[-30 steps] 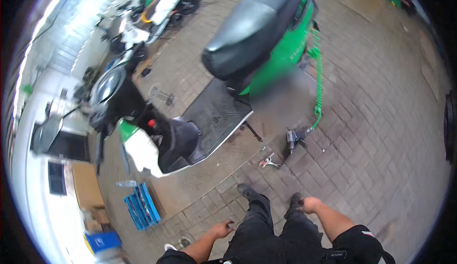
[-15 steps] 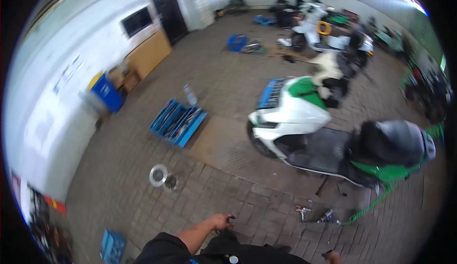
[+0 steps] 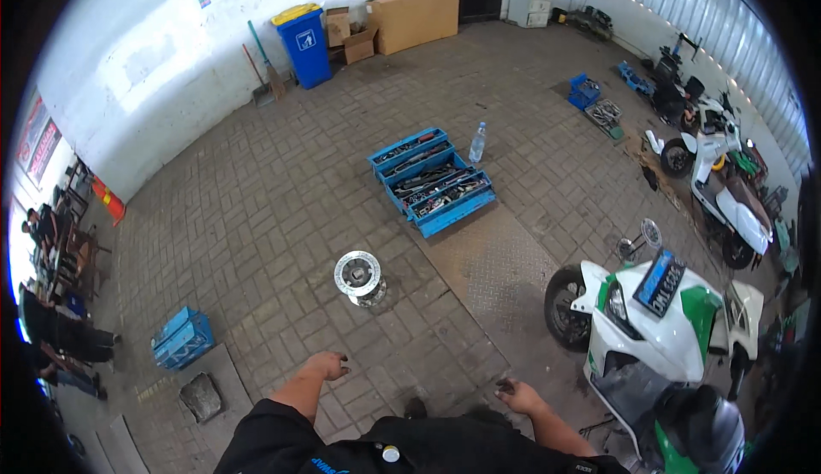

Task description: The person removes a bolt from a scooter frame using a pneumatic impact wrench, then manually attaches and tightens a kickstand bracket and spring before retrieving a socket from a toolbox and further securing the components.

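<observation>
My left hand (image 3: pixel 327 365) hangs over the brick paving with its fingers apart, holding nothing. Closest to it stands a silver metal wheel hub (image 3: pixel 357 274), upright on the ground with a round flange on top. On the other side, my right hand (image 3: pixel 520 397) is held out with darkened, loosely bent fingers, and nothing shows in it. A white and green scooter (image 3: pixel 650 312) is parked to the right of that hand, with a dark plate on its front. Ahead lies an opened blue cantilever toolbox (image 3: pixel 432 179) full of wrenches and sockets; a clear plastic bottle (image 3: pixel 477 142) stands beside it.
A closed blue toolbox (image 3: pixel 182 338) and a dark tray (image 3: pixel 201 397) lie to the left. A metal plate (image 3: pixel 487 269) covers the floor ahead. Along the wall stand a blue bin (image 3: pixel 305 47) and cardboard boxes (image 3: pixel 359 45). Another scooter (image 3: pixel 727 192) is at far right; people (image 3: pixel 64 324) are at far left.
My view has swung left, so the toolbox, hub and scooter appear farther right. My right hand has come fully into sight. The closed toolbox and the people at left show more clearly.
</observation>
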`<state>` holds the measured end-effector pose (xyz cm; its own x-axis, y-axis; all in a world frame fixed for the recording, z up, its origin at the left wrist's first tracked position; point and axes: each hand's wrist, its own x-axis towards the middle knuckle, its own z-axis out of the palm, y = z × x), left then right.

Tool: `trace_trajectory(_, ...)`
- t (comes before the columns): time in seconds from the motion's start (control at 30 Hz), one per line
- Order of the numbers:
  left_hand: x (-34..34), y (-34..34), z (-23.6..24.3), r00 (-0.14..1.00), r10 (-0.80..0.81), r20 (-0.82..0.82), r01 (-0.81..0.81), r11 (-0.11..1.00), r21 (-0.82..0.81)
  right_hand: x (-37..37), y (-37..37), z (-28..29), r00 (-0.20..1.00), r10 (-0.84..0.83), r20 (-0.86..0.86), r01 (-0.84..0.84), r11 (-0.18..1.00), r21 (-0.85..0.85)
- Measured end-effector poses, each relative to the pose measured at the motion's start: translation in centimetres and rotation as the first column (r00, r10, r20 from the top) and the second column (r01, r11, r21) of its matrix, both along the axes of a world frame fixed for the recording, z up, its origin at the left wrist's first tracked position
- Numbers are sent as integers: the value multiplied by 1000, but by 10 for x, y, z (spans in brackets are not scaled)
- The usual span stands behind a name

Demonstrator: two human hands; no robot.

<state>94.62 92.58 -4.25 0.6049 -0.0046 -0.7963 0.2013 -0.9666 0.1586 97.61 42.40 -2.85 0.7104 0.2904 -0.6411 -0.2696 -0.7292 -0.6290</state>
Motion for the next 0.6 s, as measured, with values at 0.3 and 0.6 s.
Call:
trace_trajectory(0.3, 111, -88, -71, 973, -198, -119, 152, 936, -318, 104, -172, -128, 783, 333, -526, -552, 761, -340)
trace_trajectory(0.6, 289, -34, -11, 950, 312, -22, -307, 915, -262, 498, -18, -47, 942, 334, 19, -267, 785, -559)
